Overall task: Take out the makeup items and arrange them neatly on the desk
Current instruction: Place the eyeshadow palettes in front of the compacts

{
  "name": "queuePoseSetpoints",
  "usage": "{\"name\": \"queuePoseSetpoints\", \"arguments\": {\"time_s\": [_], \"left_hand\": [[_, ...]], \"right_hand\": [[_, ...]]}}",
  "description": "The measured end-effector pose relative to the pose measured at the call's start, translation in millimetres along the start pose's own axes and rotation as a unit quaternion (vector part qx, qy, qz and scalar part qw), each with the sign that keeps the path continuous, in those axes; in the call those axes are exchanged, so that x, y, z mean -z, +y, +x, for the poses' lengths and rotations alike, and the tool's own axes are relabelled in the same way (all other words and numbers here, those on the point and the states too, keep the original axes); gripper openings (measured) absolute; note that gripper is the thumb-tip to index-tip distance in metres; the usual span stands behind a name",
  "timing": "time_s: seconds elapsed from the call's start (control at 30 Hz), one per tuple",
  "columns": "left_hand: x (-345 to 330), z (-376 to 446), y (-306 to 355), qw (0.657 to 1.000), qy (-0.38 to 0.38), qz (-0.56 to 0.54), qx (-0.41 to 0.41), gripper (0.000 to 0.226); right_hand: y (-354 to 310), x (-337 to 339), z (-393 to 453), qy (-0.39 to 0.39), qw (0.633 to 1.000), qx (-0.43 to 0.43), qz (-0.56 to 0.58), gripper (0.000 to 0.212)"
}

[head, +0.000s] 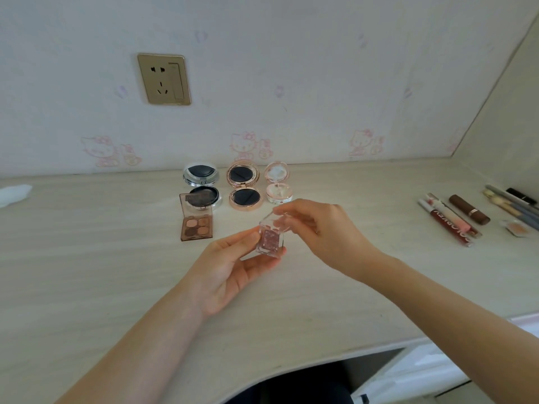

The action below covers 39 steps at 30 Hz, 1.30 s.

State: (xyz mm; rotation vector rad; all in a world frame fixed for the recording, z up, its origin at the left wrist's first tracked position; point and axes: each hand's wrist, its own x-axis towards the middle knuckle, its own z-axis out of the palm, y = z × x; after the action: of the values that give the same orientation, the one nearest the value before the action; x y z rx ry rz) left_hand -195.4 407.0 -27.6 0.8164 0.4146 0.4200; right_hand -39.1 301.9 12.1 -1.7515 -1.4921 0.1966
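A small clear eyeshadow case [269, 239] with a glittery pink pan is held above the desk [87, 258] at the centre. My left hand [230, 269] grips its base between thumb and fingers. My right hand [318, 228] pinches its raised clear lid. Behind stand three open round compacts: a silver one [202, 185], a rose-gold one [243, 186] and a pale pink one [278, 185]. An open brown four-colour eyeshadow palette [196, 218] lies in front of the silver compact.
At the right lie lip gloss tubes [449, 223], a brown lipstick [469, 209], several pencils [513, 204] and a small clear pan [517, 228]. A white crumpled object [13, 194] lies at the far left. A wall socket [164, 79] sits above. The desk's front edge curves inward.
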Motion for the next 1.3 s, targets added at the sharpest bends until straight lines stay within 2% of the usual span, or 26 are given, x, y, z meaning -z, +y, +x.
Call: {"name": "queuePoseSetpoints", "arguments": {"time_s": [0.13,0.3,0.43,0.57,0.6,0.7,0.73,0.9,1.07,1.3], "left_hand": [[0,1,0,0.999,0.021,-0.005,-0.026,0.034],[5,0,1,0.984,0.107,0.091,-0.113,0.022],[9,-2,1,0.957,0.158,0.175,-0.172,0.016],[15,-3,1,0.881,0.162,0.384,-0.223,0.029],[17,-3,0,0.853,0.173,0.433,-0.233,0.032],[23,-3,-3,0.740,0.210,0.570,-0.290,0.030],[24,-3,-4,0.716,0.215,0.591,-0.303,0.029],[27,0,-6,0.656,0.197,0.649,-0.330,0.018],[31,2,-9,0.631,0.190,0.681,-0.320,0.010],[31,2,-8,0.641,0.182,0.676,-0.315,0.011]], "right_hand": [[3,-5,9,0.000,1.000,-0.001,-0.006,0.019],[6,-11,23,-0.031,0.999,-0.023,-0.024,0.020],[6,-18,33,-0.047,0.997,-0.030,-0.055,0.023],[7,-24,42,-0.061,0.995,-0.035,-0.070,0.024],[6,-25,44,-0.065,0.994,-0.032,-0.080,0.024],[5,-32,44,-0.081,0.990,-0.010,-0.113,0.024],[5,-34,43,-0.087,0.989,-0.003,-0.123,0.024],[5,-41,40,-0.108,0.983,0.002,-0.152,0.027],[3,-45,40,-0.134,0.970,0.013,-0.203,0.030],[6,-48,43,-0.123,0.973,-0.011,-0.194,0.029]]}}
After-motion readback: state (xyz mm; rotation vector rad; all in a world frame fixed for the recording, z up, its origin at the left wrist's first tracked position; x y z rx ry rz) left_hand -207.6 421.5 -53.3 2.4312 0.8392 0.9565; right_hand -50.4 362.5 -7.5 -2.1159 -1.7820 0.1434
